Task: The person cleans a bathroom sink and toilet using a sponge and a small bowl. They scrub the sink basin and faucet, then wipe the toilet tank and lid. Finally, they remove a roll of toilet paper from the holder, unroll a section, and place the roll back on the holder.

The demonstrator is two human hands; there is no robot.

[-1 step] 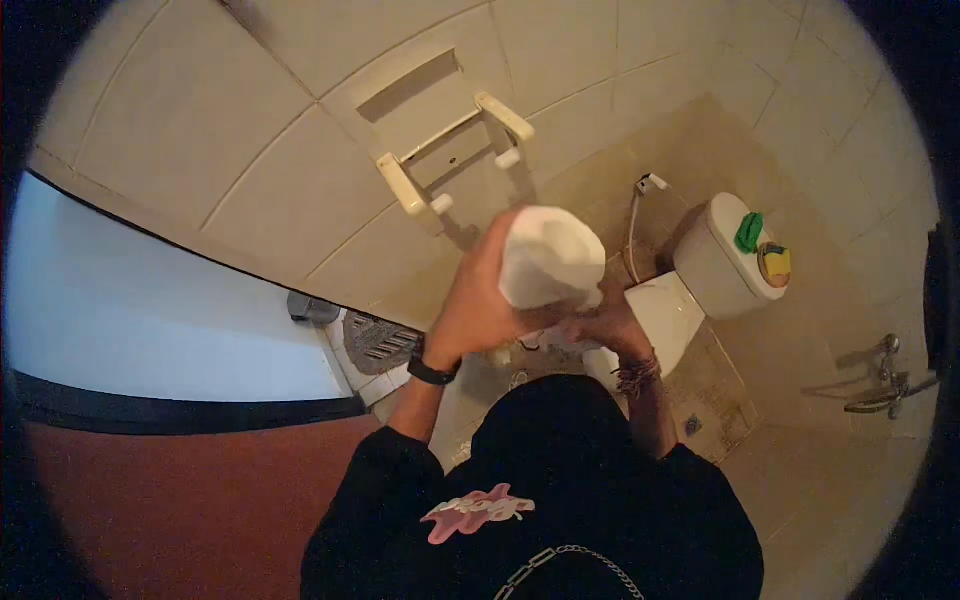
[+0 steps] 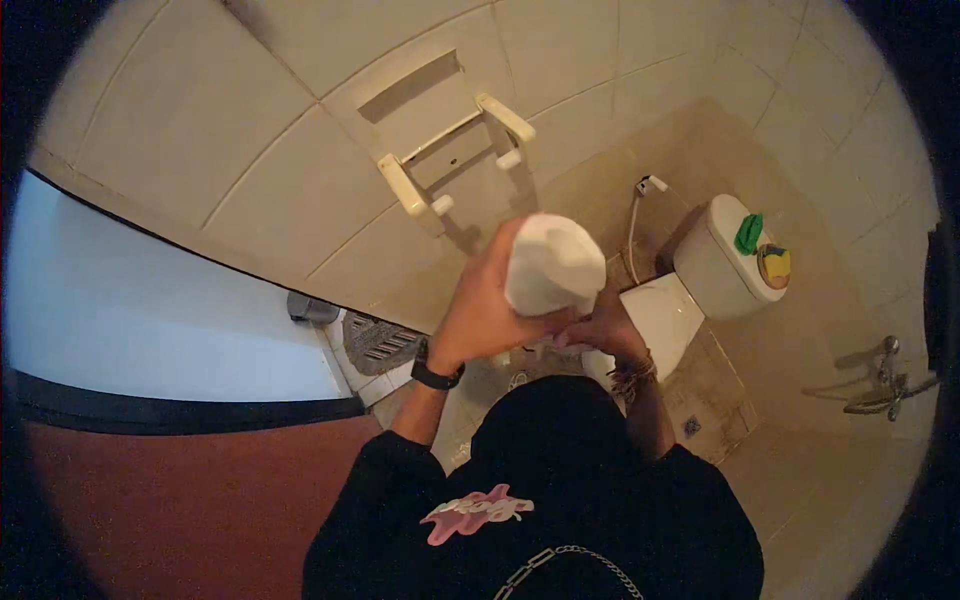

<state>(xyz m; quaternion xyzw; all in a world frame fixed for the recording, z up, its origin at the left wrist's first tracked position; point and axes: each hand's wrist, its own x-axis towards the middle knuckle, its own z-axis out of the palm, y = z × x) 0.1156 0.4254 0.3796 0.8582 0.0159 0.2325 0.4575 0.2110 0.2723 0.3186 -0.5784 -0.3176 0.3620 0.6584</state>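
Note:
My left hand [image 2: 480, 310] is wrapped round a white roll [image 2: 555, 262] that looks like toilet paper, held up in front of me with one rounded end towards the view. Just below and right of it, my right hand [image 2: 608, 330] has its fingers drawn together against the underside of the roll. What those fingertips pinch is hidden. On the tiled wall ahead, a cream toilet paper holder [image 2: 455, 150] with two arms and white inner pegs has no roll between them.
A white toilet [image 2: 665, 310] stands to the right, with a green cloth [image 2: 749, 234] and a yellow sponge [image 2: 775, 262] on its tank. A bidet hose [image 2: 633, 225] hangs beside it. A metal tap [image 2: 888, 385] juts from the right wall. A grey mat [image 2: 380, 342] lies by the doorway.
The roll and my left hand have shifted slightly down and right. My right hand has turned a little, its fingertips moving slightly left beneath the roll.

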